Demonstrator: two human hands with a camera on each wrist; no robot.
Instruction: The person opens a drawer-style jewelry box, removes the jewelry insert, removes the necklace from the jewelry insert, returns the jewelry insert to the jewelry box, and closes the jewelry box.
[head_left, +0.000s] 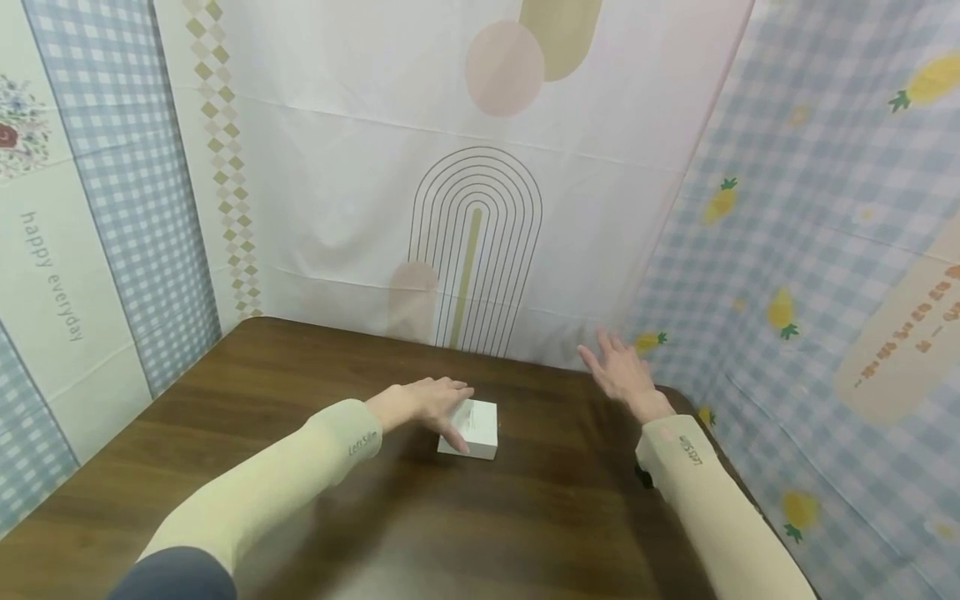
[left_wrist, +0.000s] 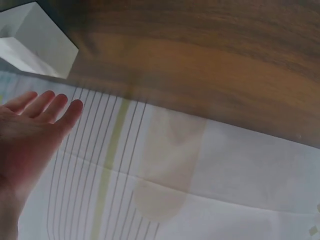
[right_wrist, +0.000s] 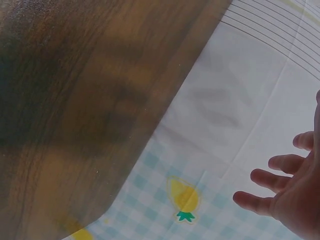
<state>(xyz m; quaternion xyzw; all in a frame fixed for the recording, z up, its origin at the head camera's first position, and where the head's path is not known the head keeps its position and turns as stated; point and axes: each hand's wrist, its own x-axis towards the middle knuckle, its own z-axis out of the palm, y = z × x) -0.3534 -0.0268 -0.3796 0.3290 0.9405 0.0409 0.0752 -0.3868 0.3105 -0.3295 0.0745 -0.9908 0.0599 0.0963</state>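
Observation:
A small white box [head_left: 483, 429] sits on the brown wooden table, with faint small print on its top. My left hand [head_left: 426, 403] reaches over the box's left side, fingers extended and thumb spread toward its near edge. In the left wrist view, the fingers of the left hand [left_wrist: 30, 135] are loosely straight, and a gap shows between them and the white box [left_wrist: 50, 42]. Off to the right, my right hand [head_left: 622, 373] hovers above the table's far right part with fingers spread. Nothing is in the right hand [right_wrist: 295, 190] in its wrist view.
The wooden table [head_left: 300, 367] reaches back to a white printed cloth [head_left: 337, 208] hanging behind it. Blue checked cloth [head_left: 750, 275] with pineapples hangs at the right, and another checked cloth [head_left: 127, 167] at the left. A small dark object [head_left: 643, 477] shows under the right cuff.

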